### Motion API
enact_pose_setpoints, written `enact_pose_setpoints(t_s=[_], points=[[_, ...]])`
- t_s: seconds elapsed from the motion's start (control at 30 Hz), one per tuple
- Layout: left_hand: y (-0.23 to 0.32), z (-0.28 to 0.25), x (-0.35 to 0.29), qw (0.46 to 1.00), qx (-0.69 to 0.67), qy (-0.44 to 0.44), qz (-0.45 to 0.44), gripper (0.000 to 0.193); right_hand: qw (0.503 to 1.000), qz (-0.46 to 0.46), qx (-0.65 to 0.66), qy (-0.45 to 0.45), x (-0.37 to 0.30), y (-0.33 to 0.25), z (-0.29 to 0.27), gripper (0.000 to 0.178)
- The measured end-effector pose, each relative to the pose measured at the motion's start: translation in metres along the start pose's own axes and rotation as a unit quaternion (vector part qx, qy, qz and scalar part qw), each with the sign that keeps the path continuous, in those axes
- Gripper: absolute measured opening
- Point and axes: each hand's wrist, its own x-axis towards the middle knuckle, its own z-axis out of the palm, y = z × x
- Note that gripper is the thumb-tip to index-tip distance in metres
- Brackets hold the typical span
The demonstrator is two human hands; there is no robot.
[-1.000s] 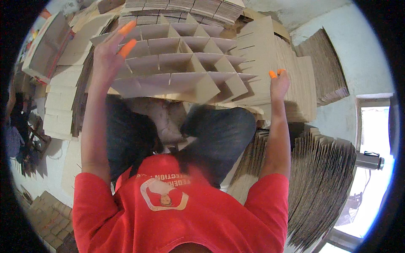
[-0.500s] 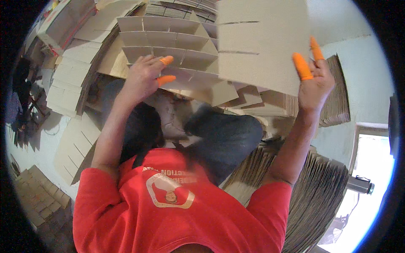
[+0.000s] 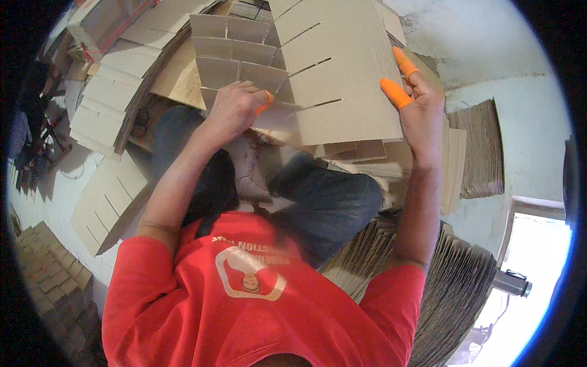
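Note:
My right hand (image 3: 424, 113), orange covers on its thumb and a finger, grips the right edge of a large slotted cardboard sheet (image 3: 351, 67). The sheet is tilted, its slotted left side against a grid of interlocked cardboard dividers (image 3: 235, 49). At the grid's near edge, my left hand (image 3: 237, 110) is closed, pinching the nearest divider strip. An orange cover shows at its fingertips; the other fingers curl out of sight. The held sheet hides the grid's right part.
Slotted sheets (image 3: 113, 92) lie overlapped along the left, beside a box (image 3: 107, 24). More cardboard stacks stand at right (image 3: 480, 150) and lower right (image 3: 452, 281), near a bright doorway (image 3: 532, 257). Folded dividers (image 3: 49, 269) lie at lower left. My knees are below the grid.
My right hand has brought the sheet left and tilted it, slots now angled against the grid. My left hand has moved right, its fingers closing on the near strip.

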Motion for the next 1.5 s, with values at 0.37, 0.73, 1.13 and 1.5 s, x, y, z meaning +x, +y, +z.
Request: enact_pose_setpoints(t_s=[0.37, 0.73, 1.13, 1.5], points=[[0.001, 0.002, 0.002, 0.999, -0.033, 0.005, 0.01, 0.011, 0.993, 0.022, -0.055, -0.104, 0.011, -0.008, 0.018, 0.05], [-0.002, 0.007, 0.006, 1.0, -0.008, -0.004, -0.029, 0.005, 0.975, -0.027, -0.075, -0.208, 0.011, 0.003, 0.092, 0.056], [0.003, -0.009, 0.012, 1.0, -0.012, 0.003, -0.018, 0.035, 0.983, 0.027, -0.121, -0.136, -0.003, 0.035, 0.094, 0.046], [-0.021, -0.041, -0.021, 0.991, 0.087, 0.072, -0.079, 0.054, 0.874, 0.166, -0.456, 0.025, -0.118, 0.238, -0.019, 0.032]])
